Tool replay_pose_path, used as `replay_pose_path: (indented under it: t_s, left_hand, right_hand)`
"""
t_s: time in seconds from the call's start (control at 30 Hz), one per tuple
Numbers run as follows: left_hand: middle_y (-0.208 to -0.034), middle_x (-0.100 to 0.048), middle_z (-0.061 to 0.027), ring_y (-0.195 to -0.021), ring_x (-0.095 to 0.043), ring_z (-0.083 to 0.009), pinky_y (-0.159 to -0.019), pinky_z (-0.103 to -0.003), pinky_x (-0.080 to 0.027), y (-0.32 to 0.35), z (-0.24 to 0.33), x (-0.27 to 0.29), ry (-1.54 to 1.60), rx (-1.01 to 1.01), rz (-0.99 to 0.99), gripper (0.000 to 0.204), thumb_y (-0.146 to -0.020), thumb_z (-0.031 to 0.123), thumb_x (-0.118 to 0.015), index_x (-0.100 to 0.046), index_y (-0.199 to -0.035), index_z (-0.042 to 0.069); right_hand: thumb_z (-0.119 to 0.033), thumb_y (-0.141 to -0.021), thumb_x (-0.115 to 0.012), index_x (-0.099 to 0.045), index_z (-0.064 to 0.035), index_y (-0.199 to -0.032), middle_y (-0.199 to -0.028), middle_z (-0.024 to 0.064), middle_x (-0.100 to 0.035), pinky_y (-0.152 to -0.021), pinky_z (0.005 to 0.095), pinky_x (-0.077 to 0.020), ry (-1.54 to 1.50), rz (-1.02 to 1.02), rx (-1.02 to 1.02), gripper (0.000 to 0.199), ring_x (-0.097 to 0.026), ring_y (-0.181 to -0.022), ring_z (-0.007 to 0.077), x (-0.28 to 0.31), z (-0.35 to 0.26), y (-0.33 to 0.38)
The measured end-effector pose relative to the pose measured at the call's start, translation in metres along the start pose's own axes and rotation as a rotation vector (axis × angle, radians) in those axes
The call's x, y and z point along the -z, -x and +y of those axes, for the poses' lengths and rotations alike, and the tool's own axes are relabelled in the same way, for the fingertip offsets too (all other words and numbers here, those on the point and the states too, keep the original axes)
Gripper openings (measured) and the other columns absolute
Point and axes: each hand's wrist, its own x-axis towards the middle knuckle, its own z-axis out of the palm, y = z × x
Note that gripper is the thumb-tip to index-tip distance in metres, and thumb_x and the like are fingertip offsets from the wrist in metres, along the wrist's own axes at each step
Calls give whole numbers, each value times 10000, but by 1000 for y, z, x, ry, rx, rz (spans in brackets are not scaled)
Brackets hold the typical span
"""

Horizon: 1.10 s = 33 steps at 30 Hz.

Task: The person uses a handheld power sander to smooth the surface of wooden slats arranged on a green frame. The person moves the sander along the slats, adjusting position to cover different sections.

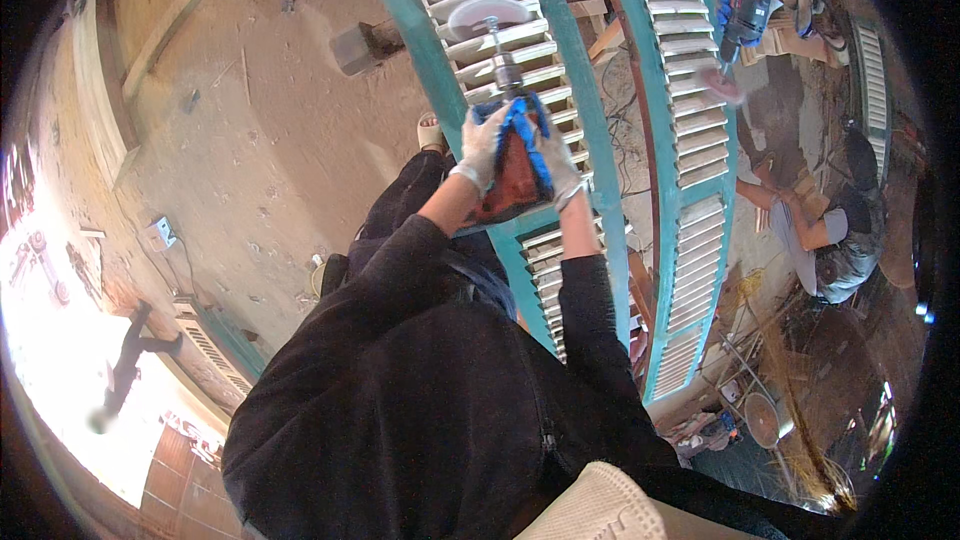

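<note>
Both gloved hands, left hand [482, 145], right hand [556, 162], clasping drill [512, 172] (arms outstretched), disc [488, 13] on shutter [545, 90]

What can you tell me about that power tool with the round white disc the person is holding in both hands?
The drill has a red-orange body with blue parts, mostly hidden by the gloved left hand and right hand that grip it from both sides. A metal chuck and thin shaft stick forward to a round white disc, like a buffing or sanding pad. The disc lies over the pale slats of a teal louvered shutter; whether it touches or spins cannot be told.
</note>
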Motion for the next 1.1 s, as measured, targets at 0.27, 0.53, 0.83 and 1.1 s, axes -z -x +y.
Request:
replay_pose_path:
  t_s: [0.27, 0.53, 0.83, 1.1]
  left_hand:
    - [-836, -600, -34, -730, -587, -155, -679, -314, -508, -2, -2, -69, 256, 62, -205, 352, -779, 251, -741, -539, -1009, 77]
    - [-902, -610, -52, -801, -579, -140, -707, -305, -497, 2, 6, -41, 167, -65, -178, 397, -763, 281, -749, -561, -1033, 59]
    - [-772, -585, -6, -645, -558, -112, -576, -267, -479, 19, 30, 10, 158, -116, 52, 259, -797, 206, -738, -573, -951, 79]
    - [-898, -615, -51, -780, -577, -120, -712, -256, -478, 12, 7, 21, 219, -110, -27, 359, -755, 216, -769, -575, -991, 27]
  right_hand:
    - [-509, -892, -540, -345, -123, -1407, -1249, 133, -539, -935, 346, -432, 265, 66, 108, 673, -534, -1118, 240, 68, -50, 1]
    - [-549, -862, -558, -375, -140, -1405, -1213, 144, -560, -945, 352, -424, 269, 175, 157, 705, -544, -1104, 251, 35, -54, 2]
    - [-650, -798, -552, -288, -217, -1444, -1232, 185, -566, -909, 382, -450, 313, 21, 125, 821, -565, -1116, 316, -17, -56, 5]
    - [-697, -791, -508, -309, -181, -1436, -1274, 201, -533, -958, 376, -417, 302, -40, 122, 849, -526, -1175, 324, -15, -47, 16]
